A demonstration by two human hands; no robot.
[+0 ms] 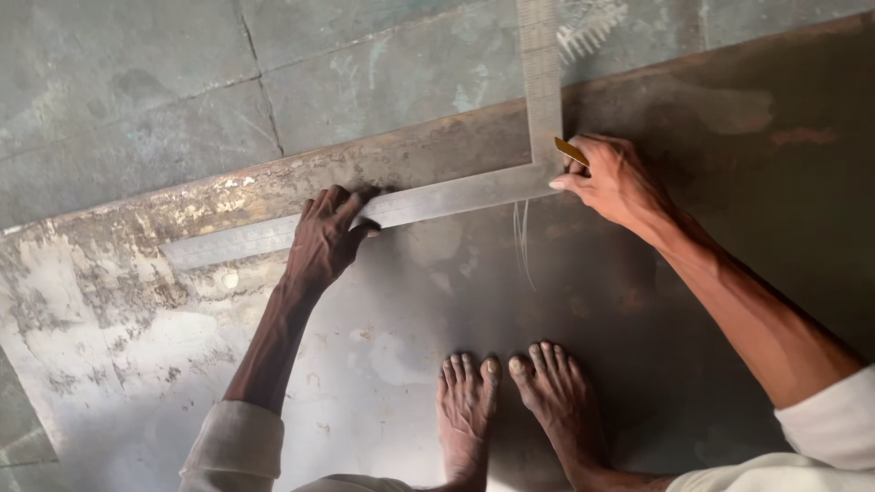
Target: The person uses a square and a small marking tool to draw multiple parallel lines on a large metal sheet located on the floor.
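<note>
Lying across the middle of the frame, a grey L-shaped steel square (383, 211) rests flat on a large, stained metal sheet (638, 301), its long arm running left and its short arm rising to the top edge. The left hand (324, 241) presses down on the long arm, fingers spread over it. The right hand (615, 182) pinches a small yellow marking piece (571, 151) just beside the square's inner corner. Two bare feet (510, 401) stand on the sheet at lower centre. Grey concrete floor (137, 82) fills the upper left.

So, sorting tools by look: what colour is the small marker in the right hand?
Yellow-gold marker, best seen in the head view.
</note>
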